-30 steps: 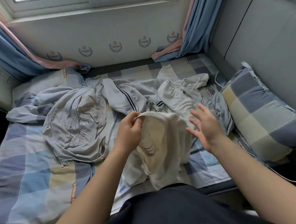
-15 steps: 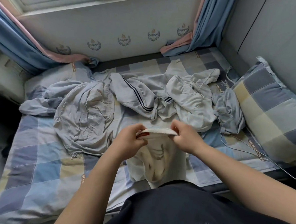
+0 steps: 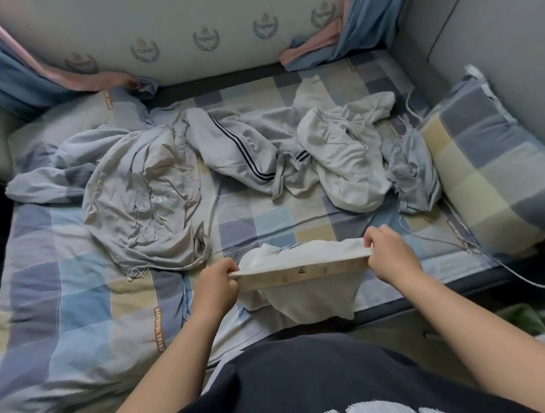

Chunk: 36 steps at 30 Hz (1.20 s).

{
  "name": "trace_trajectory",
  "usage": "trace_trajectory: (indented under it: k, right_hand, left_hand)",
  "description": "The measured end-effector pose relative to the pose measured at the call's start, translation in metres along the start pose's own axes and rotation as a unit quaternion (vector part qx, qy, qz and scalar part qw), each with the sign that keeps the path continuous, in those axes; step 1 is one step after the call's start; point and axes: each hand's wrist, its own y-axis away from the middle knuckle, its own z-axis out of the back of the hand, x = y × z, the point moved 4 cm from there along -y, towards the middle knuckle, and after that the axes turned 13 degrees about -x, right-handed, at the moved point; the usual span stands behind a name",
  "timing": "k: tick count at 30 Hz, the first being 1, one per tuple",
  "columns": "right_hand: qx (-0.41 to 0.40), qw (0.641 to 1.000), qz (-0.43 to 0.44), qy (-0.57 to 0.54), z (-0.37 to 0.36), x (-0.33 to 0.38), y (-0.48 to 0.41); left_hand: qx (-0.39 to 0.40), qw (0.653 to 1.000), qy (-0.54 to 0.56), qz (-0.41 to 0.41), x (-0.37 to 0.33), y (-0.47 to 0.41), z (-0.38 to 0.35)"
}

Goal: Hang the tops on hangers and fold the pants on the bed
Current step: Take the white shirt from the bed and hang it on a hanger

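**A:** What lies furthest left?

**B:** A crumpled grey top [image 3: 143, 207] on the checked bedsheet [image 3: 79, 298], with a cord trailing at its hem. Next to it, nearer the wall, is a grey striped garment [image 3: 245, 150]. I cannot tell whether that one is a top or pants.

**A:** And the hands?

**B:** They are apart, and each is clamped on cloth. The left hand [image 3: 217, 289] pinches one end of the waistband of the white pants [image 3: 318, 299], and the right hand [image 3: 392, 256] pinches the other. The band is pulled taut between them above the bed's near edge. The legs hang bunched below it, partly past the edge.

**A:** What could spoil the fold?

**B:** The bunching, I'd say. Laid down as they are, the legs would likely land twisted and crease under the band. If either pinch slips, the weight hanging off the edge could drag the pants to the floor.

**A:** Farther right?

**B:** A white hoodie [image 3: 342, 163], a frayed blue-grey piece [image 3: 416, 172], and a thin white cable [image 3: 458, 246] running just beside the right hand toward the pillow [image 3: 485, 167]. If the pants are spread wide, they could cover or snag that cable. The patch of sheet beyond the hands is also hemmed in by clothes, so a sloppy lay-down may overlap them.
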Motion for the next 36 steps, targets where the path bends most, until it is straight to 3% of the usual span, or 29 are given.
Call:
trace_trajectory:
  k: [3,8,13,16,21,24,29,36]
  right_hand:
    - [0.062,0.996,-0.044,0.041,-0.028,-0.005,0.022]
    - [0.109,0.980,-0.031,-0.163,-0.030,0.036,0.066]
    - [0.037,0.938,-0.018,-0.343,0.005,0.106,0.128]
    - [-0.013,0.913,-0.025,-0.406,0.023,0.142,0.167]
    - [-0.098,0.861,-0.084,-0.492,0.061,0.165,0.241]
    - [-0.171,0.845,-0.116,-0.493,0.083,0.166,0.292]
    - [-0.337,0.832,-0.185,-0.400,0.111,0.160,0.390]
    - [-0.506,0.708,-0.340,-0.355,0.120,0.133,0.570]
  left_hand:
    - [0.055,0.998,0.000,-0.020,0.009,-0.006,0.000]
    - [0.140,0.986,0.062,-0.064,0.054,-0.021,0.026]
    - [0.218,0.962,0.162,-0.036,0.094,-0.042,0.064]
    - [0.210,0.950,0.230,0.000,0.096,-0.060,0.088]
    - [0.258,0.917,0.304,-0.004,0.066,-0.061,0.105]
    - [0.281,0.912,0.294,-0.054,0.028,-0.042,0.108]
    - [0.393,0.847,0.313,-0.175,-0.045,0.041,0.103]
    - [0.583,0.710,0.247,-0.309,-0.102,0.232,0.071]
